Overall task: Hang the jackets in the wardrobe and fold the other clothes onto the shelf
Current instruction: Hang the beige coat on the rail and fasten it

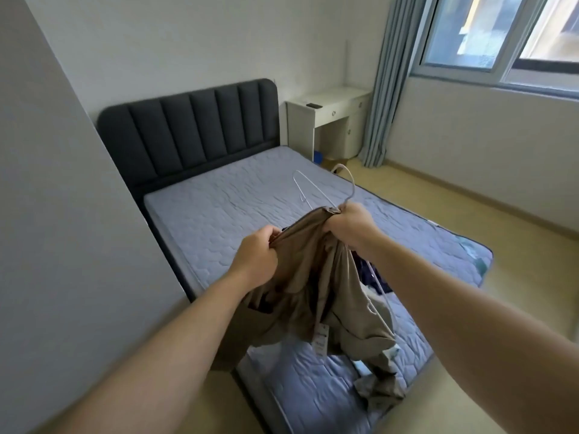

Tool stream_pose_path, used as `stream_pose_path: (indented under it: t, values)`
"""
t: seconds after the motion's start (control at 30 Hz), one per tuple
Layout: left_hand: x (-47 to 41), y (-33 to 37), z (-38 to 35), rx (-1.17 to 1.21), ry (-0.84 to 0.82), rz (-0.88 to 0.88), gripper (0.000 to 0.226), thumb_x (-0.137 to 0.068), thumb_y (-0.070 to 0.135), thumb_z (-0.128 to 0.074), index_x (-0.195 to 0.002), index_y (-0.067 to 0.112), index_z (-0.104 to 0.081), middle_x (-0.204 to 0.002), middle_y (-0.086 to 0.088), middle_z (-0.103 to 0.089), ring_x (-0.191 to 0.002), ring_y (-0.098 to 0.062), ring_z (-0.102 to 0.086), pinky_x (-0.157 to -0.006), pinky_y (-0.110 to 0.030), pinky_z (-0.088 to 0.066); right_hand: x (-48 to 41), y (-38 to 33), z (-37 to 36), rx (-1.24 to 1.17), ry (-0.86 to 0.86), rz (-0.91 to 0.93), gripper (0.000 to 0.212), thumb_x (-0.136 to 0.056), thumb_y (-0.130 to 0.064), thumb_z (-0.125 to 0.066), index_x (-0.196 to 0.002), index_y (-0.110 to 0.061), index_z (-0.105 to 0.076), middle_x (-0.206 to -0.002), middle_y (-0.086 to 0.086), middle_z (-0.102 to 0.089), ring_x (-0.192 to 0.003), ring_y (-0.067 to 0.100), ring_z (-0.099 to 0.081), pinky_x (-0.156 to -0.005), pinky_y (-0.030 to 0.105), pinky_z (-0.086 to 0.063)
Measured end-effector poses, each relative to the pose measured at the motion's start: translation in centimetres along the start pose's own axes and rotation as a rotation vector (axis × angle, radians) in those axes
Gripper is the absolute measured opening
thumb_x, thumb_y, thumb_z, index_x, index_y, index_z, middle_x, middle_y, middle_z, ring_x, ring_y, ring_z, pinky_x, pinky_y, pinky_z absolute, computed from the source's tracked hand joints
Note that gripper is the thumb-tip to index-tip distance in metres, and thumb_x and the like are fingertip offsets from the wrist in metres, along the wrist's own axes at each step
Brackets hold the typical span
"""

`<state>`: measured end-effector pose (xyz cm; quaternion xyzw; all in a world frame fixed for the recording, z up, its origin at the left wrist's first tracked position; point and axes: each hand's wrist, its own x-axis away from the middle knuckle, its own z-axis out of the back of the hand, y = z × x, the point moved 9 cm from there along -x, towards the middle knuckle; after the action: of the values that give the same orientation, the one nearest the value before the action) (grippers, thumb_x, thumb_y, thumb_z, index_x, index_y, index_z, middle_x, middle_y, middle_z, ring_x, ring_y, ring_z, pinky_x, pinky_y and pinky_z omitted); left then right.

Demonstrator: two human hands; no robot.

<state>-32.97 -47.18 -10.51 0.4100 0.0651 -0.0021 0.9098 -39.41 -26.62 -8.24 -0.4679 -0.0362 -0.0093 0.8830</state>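
**Half-dressed hanger over the bed: a slip waiting to happen**

Standing by the grey quilted bed (235,208), I see the soft tan jacket (313,277) held up in the air above the foot half of the mattress, bunched rather than spread. The left hand (257,255) has its fingers curled tight round a fistful of the cloth. The right hand (351,223), further toward the head of the bed, pinches the collar edge together with the neck of the thin white wire hanger (353,186). The hook and 1 shoulder arm of the hanger stick out bare above the fist. The other arm seems to run down inside the jacket, though the folds hide most of it.

To my eye the hanger is only partly seated. The risks I would watch:

- With 1 shoulder arm bare, the jacket could slide off that side once the left hand lets go, and drop onto the bed.
- The wire is slim and looks slippery; a tug on the bunched cloth could twist it out of the right hand's pinch.
- A sleeve trails down to the mattress near the foot of the bed and could catch or drag.
- The white paper tag (321,338) dangling below might snag on the wire.
- A dark navy garment (372,277) lies on the bed just behind the jacket and could get swept up with it.

No wardrobe is in sight from here.
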Motion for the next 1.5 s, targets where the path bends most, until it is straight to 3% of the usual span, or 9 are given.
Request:
stream_pose_path:
  t: [0.07, 0.2, 0.3, 0.7, 0.97, 1.13, 1.2, 1.33, 1.5]
  values:
    - [0.0, 0.9, -0.7, 0.006, 0.002, 0.014, 0.022, -0.086, 0.008, -0.049, -0.091, 0.024, -0.063, -0.087, 0.005, -0.068, -0.085, -0.02, -0.062, -0.071, -0.032, -0.049, -0.1, -1.4, 1.2, 0.013, -0.001, 0.036, 0.009, -0.079, -0.012, -0.066, -0.073, -0.011, -0.059, -0.07, 0.005, -0.056, -0.064, 0.019, -0.053, -0.056, 0.029, -0.039]
    - [-0.7, 1.4, 0.4, -0.026, 0.125, 0.065, 0.017, -0.093, 0.012, -0.052, -0.086, 0.023, -0.062, -0.077, 0.007, -0.065, -0.075, -0.014, -0.059, -0.054, -0.017, -0.038, -0.7, -3.1, 5.4, 0.086, 0.06, 0.138, 0.019, -0.074, -0.008, -0.065, -0.063, -0.015, -0.051, -0.062, 0.002, -0.05, -0.059, 0.019, -0.049, -0.051, 0.025, -0.035]
    - [-1.4, 1.6, 1.1, -0.096, 0.162, 0.06, 0.015, -0.092, 0.009, -0.054, -0.087, 0.017, -0.065, -0.082, -0.002, -0.069, -0.08, -0.021, -0.062, -0.061, -0.027, -0.038, -1.3, -3.4, 8.5, 0.109, 0.124, 0.18, 0.021, -0.071, -0.007, -0.059, -0.059, -0.016, -0.046, -0.056, -0.002, -0.046, -0.054, 0.018, -0.045, -0.049, 0.024, -0.033]
    - [-1.6, 11.0, 6.8, -0.033, 0.521, -0.151, 0.022, -0.099, 0.011, -0.05, -0.085, 0.022, -0.062, -0.074, 0.006, -0.063, -0.07, -0.014, -0.057, -0.054, -0.012, -0.036, -1.6, 1.0, 11.3, 0.617, 0.134, 0.168, 0.014, -0.075, -0.008, -0.055, -0.075, -0.017, -0.045, -0.078, 0.003, -0.053, -0.063, 0.017, -0.047, -0.049, 0.026, -0.031]
    - [0.7, 16.0, 10.1, 0.175, 0.632, -0.39, 0.029, -0.095, 0.0, -0.042, -0.07, 0.01, -0.053, -0.063, 0.004, -0.05, -0.059, -0.006, -0.044, -0.057, -0.019, -0.038, -1.1, 5.6, 11.6, 0.516, 0.21, 0.007, 0.015, -0.082, -0.008, -0.059, -0.088, -0.013, -0.046, -0.085, 0.006, -0.05, -0.067, 0.019, -0.049, -0.051, 0.031, -0.038]
    - [1.0, 11.6, 12.4, 0.217, 0.763, -0.168, 0.022, -0.092, 0.0, -0.041, -0.074, 0.001, -0.054, -0.065, 0.004, -0.05, -0.059, -0.005, -0.041, -0.059, -0.028, -0.034, -0.8, 7.4, 10.4, 0.352, 0.083, -0.13, 0.011, -0.077, -0.007, -0.049, -0.079, -0.006, -0.06, -0.062, 0.007, -0.07, -0.058, 0.024, -0.067, -0.053, 0.028, -0.05]
    - [0.7, 9.2, 11.8, 0.134, 0.74, 0.005, 0.024, -0.096, 0.007, -0.039, -0.079, 0.006, -0.057, -0.07, 0.005, -0.054, -0.064, -0.008, -0.048, -0.062, -0.03, -0.036, -1.0, 6.3, 10.1, 0.296, 0.059, -0.098, 0.017, -0.08, -0.006, -0.044, -0.077, -0.004, -0.061, -0.052, 0.008, -0.067, -0.052, 0.023, -0.068, -0.053, 0.028, -0.054]
    - [-0.1, 4.7, 8.9, -0.068, 0.577, 0.325, 0.023, -0.098, 0.011, -0.04, -0.106, 0.01, -0.062, -0.114, -0.014, -0.056, -0.098, -0.033, -0.055, -0.086, -0.041, -0.046, -1.3, 1.7, 10.2, 0.32, 0.135, 0.054, 0.013, -0.083, -0.009, -0.044, -0.081, -0.007, -0.056, -0.076, 0.01, -0.063, -0.069, 0.026, -0.058, -0.058, 0.03, -0.044]
    - [-1.6, 5.8, 1.0, 0.012, 0.155, 0.202, 0.056, -0.08, 0.001, -0.061, -0.134, 0.014, -0.055, -0.122, -0.004, -0.06, -0.112, -0.025, -0.059, -0.085, -0.031, -0.049, -0.9, -3.7, 8.7, 0.245, 0.126, 0.218, 0.012, -0.09, -0.015, -0.046, -0.079, -0.011, -0.05, -0.076, 0.008, -0.056, -0.066, 0.024, -0.052, -0.055, 0.03, -0.037]
